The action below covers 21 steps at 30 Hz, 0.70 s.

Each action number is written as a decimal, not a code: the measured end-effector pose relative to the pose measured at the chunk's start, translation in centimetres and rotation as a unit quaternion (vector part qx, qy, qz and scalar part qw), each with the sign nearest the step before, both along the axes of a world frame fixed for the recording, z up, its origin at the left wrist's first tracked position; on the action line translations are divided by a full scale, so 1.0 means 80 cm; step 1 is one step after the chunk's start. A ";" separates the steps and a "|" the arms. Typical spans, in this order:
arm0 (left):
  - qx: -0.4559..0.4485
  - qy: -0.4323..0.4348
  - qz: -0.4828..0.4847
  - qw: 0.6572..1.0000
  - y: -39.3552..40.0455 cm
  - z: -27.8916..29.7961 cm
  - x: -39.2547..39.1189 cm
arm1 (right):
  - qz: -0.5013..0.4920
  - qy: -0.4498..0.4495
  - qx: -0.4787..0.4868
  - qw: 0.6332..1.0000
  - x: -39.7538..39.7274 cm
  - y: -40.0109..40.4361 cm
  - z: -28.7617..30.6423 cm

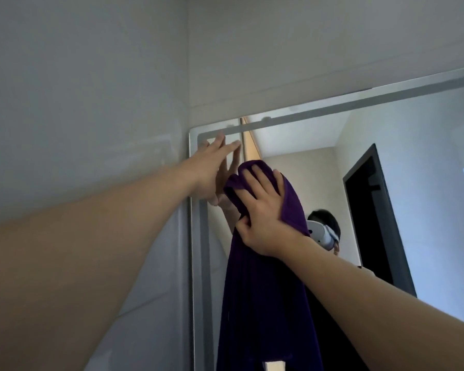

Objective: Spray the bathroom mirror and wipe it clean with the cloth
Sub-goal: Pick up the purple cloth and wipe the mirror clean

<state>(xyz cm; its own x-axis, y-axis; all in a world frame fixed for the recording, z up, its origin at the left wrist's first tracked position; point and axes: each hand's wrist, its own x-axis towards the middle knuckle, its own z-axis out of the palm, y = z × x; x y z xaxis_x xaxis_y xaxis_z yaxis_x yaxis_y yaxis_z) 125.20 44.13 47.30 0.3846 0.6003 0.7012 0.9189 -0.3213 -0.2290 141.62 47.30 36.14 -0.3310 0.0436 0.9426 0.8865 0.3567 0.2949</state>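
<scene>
The wiping step appears to be in hand. The right hand (263, 210) lies flat with spread fingers on a purple cloth (263, 290), pressing its bunched top against the mirror (413, 183) near the upper left corner of the glass; it pins the cloth rather than clenching it. The rest of the cloth hangs down in a long fold toward the mirror's lower edge. The left hand (212, 167) is released and holds nothing, with its fingers stretched flat on the glass just beside the frame's top left corner and close to the cloth's upper edge.

No spray bottle is in view, and no droplets or streaks can be made out on the glass, so whether spraying is done cannot be told. Judging from the position, the wipe stands at the top left, with the broad area to the right and below probably left to cover.
</scene>
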 end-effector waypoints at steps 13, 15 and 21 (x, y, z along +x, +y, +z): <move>-0.019 -0.009 0.036 0.999 0.002 -0.011 0.010 | 0.029 -0.097 -0.060 0.993 -0.078 0.023 -0.156; -0.034 -0.009 0.050 0.998 -0.002 -0.020 0.014 | 0.029 -0.111 -0.069 0.991 -0.083 0.020 -0.182; -0.035 -0.002 0.035 0.999 0.004 -0.088 0.010 | 0.041 -0.161 -0.128 0.978 -0.073 0.016 -0.272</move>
<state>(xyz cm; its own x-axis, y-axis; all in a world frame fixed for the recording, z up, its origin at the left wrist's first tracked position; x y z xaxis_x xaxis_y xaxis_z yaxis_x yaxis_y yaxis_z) 125.98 44.48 40.24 0.3367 0.6733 0.6583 0.9407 -0.2704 -0.2046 135.74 48.60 14.40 -0.6210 0.2244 0.7510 0.7276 0.5213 0.4459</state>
